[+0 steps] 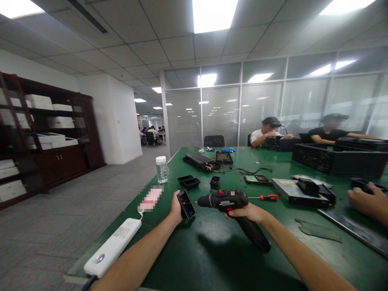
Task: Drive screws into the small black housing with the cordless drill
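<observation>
My left hand (176, 209) grips a small black plastic box (186, 205), tilted up with its open side facing right. My right hand (250, 213) is wrapped round a black cordless drill (226, 199) with red switches, held level and pointing left. The drill's bit reaches the open side of the box; whether it touches a screw inside is too small to tell. Just beyond my hands lie more black plastic trays (188, 182) and a small black box (215, 182). A screwdriver (268, 197) with an orange and black handle rests behind the drill.
A white power strip (113, 246) lies along the left table edge, near a clear bottle (162, 171). Drives (298, 192) and a circuit board (257, 179) are at right. A co-worker's hand (365, 202) is at far right. Black computer cases (339, 159) stand before two people.
</observation>
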Action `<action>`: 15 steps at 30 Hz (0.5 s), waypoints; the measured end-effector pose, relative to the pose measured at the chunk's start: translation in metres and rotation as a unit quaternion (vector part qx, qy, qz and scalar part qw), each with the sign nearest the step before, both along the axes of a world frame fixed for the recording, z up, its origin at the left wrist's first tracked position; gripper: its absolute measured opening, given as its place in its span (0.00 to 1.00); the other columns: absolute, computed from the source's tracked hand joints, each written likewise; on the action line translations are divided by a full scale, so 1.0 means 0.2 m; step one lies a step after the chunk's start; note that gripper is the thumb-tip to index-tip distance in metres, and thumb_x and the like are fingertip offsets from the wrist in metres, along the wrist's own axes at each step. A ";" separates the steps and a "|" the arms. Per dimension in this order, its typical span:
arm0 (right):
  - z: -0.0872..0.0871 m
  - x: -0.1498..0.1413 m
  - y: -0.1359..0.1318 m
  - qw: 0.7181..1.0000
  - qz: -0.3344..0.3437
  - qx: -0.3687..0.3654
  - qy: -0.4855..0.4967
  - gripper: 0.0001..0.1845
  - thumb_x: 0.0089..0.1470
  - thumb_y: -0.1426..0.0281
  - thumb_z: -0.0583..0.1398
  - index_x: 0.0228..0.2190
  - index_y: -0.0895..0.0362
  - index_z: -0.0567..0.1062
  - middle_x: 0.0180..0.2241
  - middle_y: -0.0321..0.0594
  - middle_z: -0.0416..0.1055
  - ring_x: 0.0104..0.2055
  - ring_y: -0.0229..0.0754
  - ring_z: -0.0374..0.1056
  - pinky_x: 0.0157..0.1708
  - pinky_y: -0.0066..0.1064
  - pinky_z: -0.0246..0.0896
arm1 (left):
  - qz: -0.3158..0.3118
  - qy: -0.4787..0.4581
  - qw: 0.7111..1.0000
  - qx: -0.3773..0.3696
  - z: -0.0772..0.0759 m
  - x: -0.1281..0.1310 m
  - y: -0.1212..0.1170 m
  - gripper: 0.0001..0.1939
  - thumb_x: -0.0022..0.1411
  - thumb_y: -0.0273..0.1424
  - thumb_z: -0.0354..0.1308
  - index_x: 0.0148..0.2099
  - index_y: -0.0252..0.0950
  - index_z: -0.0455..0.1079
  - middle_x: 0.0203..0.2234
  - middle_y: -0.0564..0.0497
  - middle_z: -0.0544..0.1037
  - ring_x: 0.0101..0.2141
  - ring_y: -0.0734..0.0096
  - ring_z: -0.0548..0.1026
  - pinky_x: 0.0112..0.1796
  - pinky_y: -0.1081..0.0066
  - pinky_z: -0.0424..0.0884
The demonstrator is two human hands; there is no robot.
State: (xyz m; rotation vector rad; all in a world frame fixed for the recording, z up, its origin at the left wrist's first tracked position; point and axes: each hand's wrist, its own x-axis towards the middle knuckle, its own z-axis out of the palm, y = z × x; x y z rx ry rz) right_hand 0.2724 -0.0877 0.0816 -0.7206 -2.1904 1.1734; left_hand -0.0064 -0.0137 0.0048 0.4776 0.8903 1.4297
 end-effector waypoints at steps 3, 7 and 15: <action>-0.01 0.00 0.00 1.000 -0.005 -0.004 0.004 0.16 0.49 0.54 0.59 0.27 0.53 0.76 0.29 0.43 0.73 0.36 0.46 0.70 0.44 0.36 0.63 | -0.002 0.005 1.000 -0.003 0.00 0.00 0.00 0.20 0.53 0.50 0.52 0.26 0.36 0.65 0.17 0.52 0.70 0.19 0.67 0.70 0.25 0.66 0.69; -0.03 0.01 0.02 1.000 -0.014 -0.007 -0.004 0.17 0.48 0.52 0.60 0.27 0.53 0.76 0.30 0.44 0.73 0.36 0.48 0.70 0.45 0.39 0.63 | -0.005 -0.001 1.000 -0.006 0.01 0.00 -0.01 0.20 0.53 0.50 0.52 0.27 0.36 0.65 0.18 0.52 0.70 0.19 0.67 0.70 0.26 0.66 0.69; -0.07 0.01 0.04 1.000 -0.025 0.007 0.018 0.20 0.45 0.49 0.60 0.25 0.53 0.76 0.27 0.43 0.72 0.33 0.48 0.69 0.41 0.39 0.64 | -0.007 -0.001 1.000 -0.002 0.03 0.01 -0.03 0.20 0.54 0.49 0.52 0.28 0.36 0.67 0.18 0.51 0.72 0.20 0.66 0.71 0.27 0.66 0.69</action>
